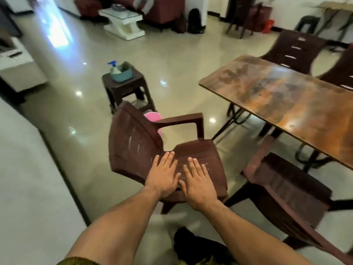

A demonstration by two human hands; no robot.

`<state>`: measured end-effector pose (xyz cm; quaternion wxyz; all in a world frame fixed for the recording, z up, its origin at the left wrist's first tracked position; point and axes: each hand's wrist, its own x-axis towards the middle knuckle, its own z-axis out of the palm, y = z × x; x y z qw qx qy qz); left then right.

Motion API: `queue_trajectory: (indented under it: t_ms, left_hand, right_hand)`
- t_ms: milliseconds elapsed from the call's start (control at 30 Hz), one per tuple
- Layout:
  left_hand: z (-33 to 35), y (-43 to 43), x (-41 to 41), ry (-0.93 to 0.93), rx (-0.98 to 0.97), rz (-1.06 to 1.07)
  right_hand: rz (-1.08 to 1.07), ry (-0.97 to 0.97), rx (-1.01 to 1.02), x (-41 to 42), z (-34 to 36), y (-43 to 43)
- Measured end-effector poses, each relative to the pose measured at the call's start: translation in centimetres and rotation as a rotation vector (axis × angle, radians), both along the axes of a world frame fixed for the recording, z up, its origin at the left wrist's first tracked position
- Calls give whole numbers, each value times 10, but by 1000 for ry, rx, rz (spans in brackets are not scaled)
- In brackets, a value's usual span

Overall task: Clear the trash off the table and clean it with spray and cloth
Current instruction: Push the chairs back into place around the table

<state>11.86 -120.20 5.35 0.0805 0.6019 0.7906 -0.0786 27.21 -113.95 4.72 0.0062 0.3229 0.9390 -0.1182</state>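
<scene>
Table (286, 96) at two o'clock shows no trash on its visible top, so clearing appears done, wiping unconfirmed; spray bottle (113, 68) stands in a tub (123, 75) on the stool (124, 87) at eleven o'clock, while left hand (162, 178) and right hand (197, 185), fingers straight, hold nothing before the chair (137, 142).

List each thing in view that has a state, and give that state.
Brown plastic armchair: upright.
Left hand: open, fingers straight, over its seat.
Right hand: open, fingers straight, beside the left.
Blue-topped spray bottle: upright in teal plastic tub.
Pink plastic bucket: partly hidden behind armchair.
</scene>
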Motion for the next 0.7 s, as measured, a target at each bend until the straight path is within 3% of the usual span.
queue_trajectory:
  t_ms: [167, 333, 533, 700]
  left_hand:
    - [8, -16, -100, 100, -24, 206]
    - [21, -25, -183, 50, -31, 353]
    - [16, -17, -257, 48, -13, 233]
    - [11, 16, -310, 51, -2, 37]
  right_hand:
    - [180, 39, -55, -107, -8, -6]
    - [305, 88, -194, -187, -16, -23]
    - [260, 202, -451, -275, -24, -35]
    - [11, 279, -558, -322, -24, -39]
